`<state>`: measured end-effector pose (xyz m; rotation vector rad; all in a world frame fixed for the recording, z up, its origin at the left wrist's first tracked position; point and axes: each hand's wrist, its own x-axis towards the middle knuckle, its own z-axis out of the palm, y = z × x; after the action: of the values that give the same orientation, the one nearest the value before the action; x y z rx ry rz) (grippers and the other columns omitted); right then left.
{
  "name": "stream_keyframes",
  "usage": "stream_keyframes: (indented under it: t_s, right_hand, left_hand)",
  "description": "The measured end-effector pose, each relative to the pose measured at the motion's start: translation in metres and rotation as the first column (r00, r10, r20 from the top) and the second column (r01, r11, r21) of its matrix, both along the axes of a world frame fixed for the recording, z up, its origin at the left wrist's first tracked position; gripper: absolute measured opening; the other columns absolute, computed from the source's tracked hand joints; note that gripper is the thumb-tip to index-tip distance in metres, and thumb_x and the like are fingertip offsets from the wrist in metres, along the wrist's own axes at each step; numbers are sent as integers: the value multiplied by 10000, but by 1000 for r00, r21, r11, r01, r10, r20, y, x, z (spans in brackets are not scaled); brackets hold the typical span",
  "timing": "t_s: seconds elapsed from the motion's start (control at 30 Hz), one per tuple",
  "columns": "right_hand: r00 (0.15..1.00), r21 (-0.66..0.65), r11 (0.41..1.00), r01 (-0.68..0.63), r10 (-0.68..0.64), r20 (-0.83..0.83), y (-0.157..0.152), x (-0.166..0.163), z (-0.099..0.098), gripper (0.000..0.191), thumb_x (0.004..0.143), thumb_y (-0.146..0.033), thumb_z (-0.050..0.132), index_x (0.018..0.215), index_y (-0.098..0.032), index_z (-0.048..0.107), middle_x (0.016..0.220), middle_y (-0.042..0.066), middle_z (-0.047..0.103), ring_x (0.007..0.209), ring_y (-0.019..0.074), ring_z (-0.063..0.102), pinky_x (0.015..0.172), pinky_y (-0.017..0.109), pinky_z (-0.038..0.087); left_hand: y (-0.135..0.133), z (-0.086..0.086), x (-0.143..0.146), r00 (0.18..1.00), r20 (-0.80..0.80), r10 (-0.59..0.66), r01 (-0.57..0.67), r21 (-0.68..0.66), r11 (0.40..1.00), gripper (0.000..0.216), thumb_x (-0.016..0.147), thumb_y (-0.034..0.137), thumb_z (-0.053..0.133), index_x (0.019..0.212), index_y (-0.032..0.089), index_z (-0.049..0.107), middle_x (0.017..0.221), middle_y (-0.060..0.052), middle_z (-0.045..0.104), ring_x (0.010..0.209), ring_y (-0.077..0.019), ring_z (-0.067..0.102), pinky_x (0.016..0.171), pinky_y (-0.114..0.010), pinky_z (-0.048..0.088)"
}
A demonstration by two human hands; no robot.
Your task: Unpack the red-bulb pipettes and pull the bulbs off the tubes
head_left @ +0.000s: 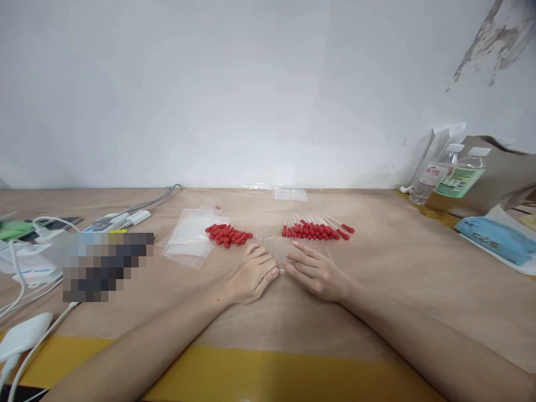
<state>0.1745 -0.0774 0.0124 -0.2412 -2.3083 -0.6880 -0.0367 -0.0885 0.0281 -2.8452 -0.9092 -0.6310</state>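
Note:
A row of slim clear glass dropper tubes (279,248) lies side by side on the table between my hands. My left hand (254,272) rests palm down over the left part of the row, its fingers bent and its thumb at the near end of the tubes. Over the right part lies my right hand (317,272), fingers stretched out on the glass. Loose red rubber bulbs (228,234) sit in a heap beyond my left hand. Behind my right hand, droppers with red bulbs (317,230) lie bundled, their clear stems pointing toward the wall.
Clear plastic bags (188,234) lie left of the loose bulbs; a small white packet (290,194) is by the wall. Cables and a white charger (25,335) take up the left side. At right stand two bottles (456,178) near a blue packet (496,237).

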Motion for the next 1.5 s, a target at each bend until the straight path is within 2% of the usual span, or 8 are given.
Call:
stream_keyframes:
  t_s: [0.37, 0.47, 0.57, 0.7, 0.83, 0.97, 1.23, 1.5]
  right_hand:
    - [999, 20, 999, -33, 33, -15, 0, 12, 5, 248, 853, -53, 376, 990, -45, 583, 803, 82, 646, 1003, 191, 547, 944, 424, 421]
    - [978, -57, 989, 138, -145, -151, 8, 23, 2, 215, 852, -116, 440, 981, -128, 611, 724, 31, 635, 796, 148, 572, 816, 360, 432]
    - [882, -199, 906, 373, -413, -228, 16, 25, -2, 205, 837, -196, 497, 994, -180, 628, 621, -4, 594, 605, 117, 516, 684, 312, 366]
    - [831, -348, 808, 475, -542, -124, 18, 16, -6, 273, 843, -170, 422, 1046, -157, 603, 741, 34, 631, 692, 141, 544, 676, 293, 311]
    - [812, -415, 777, 474, -568, -137, 16, 8, -7, 213, 808, -146, 423, 930, -142, 597, 738, 32, 649, 687, 144, 557, 696, 290, 286]
    - [793, -394, 789, 470, -574, -202, 16, 7, -9, 143, 797, -159, 448, 737, -160, 578, 618, 6, 621, 615, 130, 533, 682, 289, 266]
    - [827, -322, 832, 452, -526, -197, 17, 6, -13, 152, 796, -162, 485, 723, -185, 616, 623, 0, 627, 654, 131, 502, 733, 312, 256]
    - [870, -386, 824, 416, -483, -94, 11, 3, -8, 212, 805, -379, 528, 796, -201, 643, 739, 33, 644, 745, 164, 492, 782, 359, 252]
  left_hand:
    - [-5, 3, -13, 999, -26, 32, -31, 18, 999, 288, 899, 234, 276, 698, 161, 470, 707, -33, 505, 726, -162, 417, 761, -349, 345]
    - [4, 7, -29, 978, 89, 189, -189, -11, 982, 285, 907, 257, 273, 738, 165, 484, 710, -30, 495, 688, -158, 438, 663, -318, 375]
    - [20, 15, -47, 900, 295, 320, -326, -33, 945, 229, 903, 258, 311, 903, 172, 523, 818, -38, 501, 769, -155, 488, 714, -313, 418]
    - [40, 18, -65, 786, 446, 429, -474, -11, 880, 252, 853, 188, 355, 992, 175, 566, 860, -53, 472, 858, -169, 503, 776, -325, 452]
    - [52, 15, -70, 726, 485, 488, -540, -39, 841, 278, 808, 161, 400, 1020, 162, 581, 885, -62, 504, 846, -168, 537, 755, -311, 471]
    - [62, 11, -66, 742, 465, 482, -557, 28, 830, 304, 790, 189, 451, 1075, 177, 555, 964, -58, 593, 899, -187, 566, 818, -330, 440]
    - [69, 0, -63, 747, 322, 582, -644, 135, 753, 240, 794, 287, 489, 977, 184, 605, 849, -29, 682, 874, -219, 585, 900, -411, 340]
    - [63, 7, -64, 728, 390, 563, -643, 107, 758, 288, 859, 339, 388, 964, 196, 615, 912, -43, 668, 902, -204, 565, 905, -380, 352]
